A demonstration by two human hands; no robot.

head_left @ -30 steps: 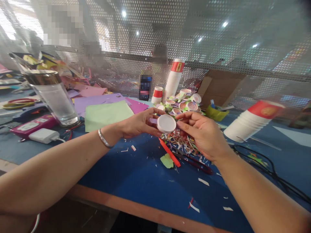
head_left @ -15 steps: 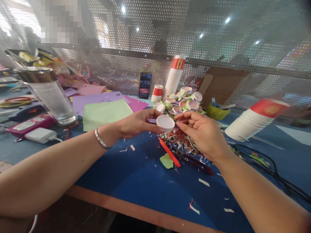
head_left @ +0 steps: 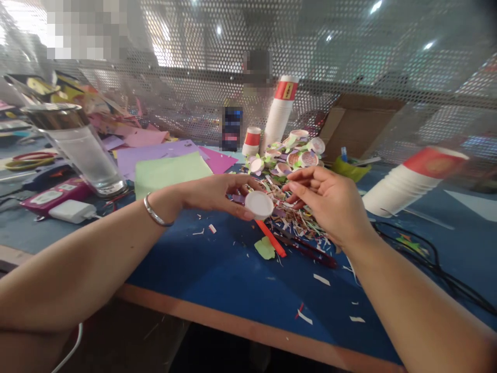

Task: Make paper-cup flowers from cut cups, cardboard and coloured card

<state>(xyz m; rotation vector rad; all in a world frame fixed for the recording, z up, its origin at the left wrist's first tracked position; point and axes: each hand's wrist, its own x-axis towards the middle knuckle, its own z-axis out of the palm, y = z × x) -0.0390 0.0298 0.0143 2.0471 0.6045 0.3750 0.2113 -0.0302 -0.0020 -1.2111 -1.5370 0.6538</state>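
My left hand grips a cut-off paper cup base between thumb and fingers, its round white face turned up. A bit of purple paper shows at its left side. To the right, my right hand hovers apart from the cup base, fingers loosely bent and spread from the thumb, with nothing visible in them. Below the hands lie a red-orange pen-like stick, a green paper piece and dark-handled scissors. Behind is a heap of cup bases with green and purple paper bits.
Paper scraps litter the blue table. Stacked paper cups stand at the back and lean at the right. Left are a green sheet, a glass bottle and a pink power strip. Black cables run at the right.
My right hand has drawn away from the cup base to the right. The cup base in my left hand has dropped slightly and moved left. The camera view has shifted a little.
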